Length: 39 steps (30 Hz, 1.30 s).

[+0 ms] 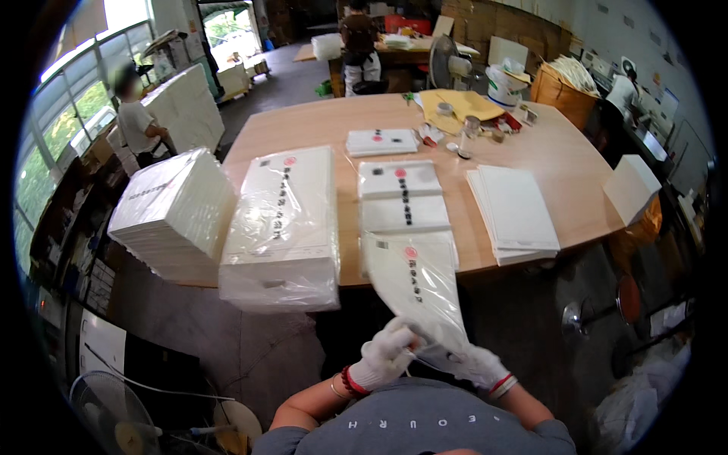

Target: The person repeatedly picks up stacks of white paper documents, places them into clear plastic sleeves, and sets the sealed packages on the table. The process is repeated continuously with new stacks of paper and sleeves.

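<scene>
left hand, white-gloved: fingers closed on the near end of a clear-bagged white paper pack | right hand, gloved: the same end is gripped from the other side | pack: tilted up, held off the wooden table's near edge, in front of a wrapped stack

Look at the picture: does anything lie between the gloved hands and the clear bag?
No. Both the left hand and right hand already grip the near end of the clear bag; nothing visible lies between.
</scene>
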{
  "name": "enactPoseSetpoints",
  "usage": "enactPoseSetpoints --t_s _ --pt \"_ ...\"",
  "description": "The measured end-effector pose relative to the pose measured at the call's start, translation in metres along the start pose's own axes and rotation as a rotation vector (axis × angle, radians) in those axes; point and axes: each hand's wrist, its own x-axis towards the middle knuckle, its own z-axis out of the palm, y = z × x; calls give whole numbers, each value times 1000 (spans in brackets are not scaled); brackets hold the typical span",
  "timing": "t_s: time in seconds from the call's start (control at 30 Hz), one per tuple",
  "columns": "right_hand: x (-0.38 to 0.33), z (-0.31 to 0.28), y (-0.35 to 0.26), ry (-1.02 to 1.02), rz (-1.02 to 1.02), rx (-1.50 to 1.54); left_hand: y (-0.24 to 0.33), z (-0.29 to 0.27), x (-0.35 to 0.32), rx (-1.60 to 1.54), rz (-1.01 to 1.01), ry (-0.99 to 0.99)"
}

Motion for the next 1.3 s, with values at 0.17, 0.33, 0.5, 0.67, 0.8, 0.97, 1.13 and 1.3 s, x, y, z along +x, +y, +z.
enactPoseSetpoints --t_s 0.17,0.33,0.5,0.67,0.8,0.97,1.13,1.3 --pt "30 105 -85 -177 -182 330 8 -53 -1 196 366 345" --pt "153 173 -124 -394 -48 315 -46 -132 -12 325 143 995" --pt "177 244 -106 -551 61 100 -159 -232 -25 -513 4 1152" --pt "184 246 -78 -372 -115 -34 -224 -219 -100 -401 -294 1335" --pt "172 192 -58 -529 0 -56 -281 -132 -134 -416 -712 1311" --pt "137 107 -35 -245 256 1 -251 7 -56 -11 -520 160" --pt "118 37 -3 112 219 104 -230 52 98 342 -113 228" --pt "108 19 -5 188 205 183 -263 59 175 805 -247 -11"
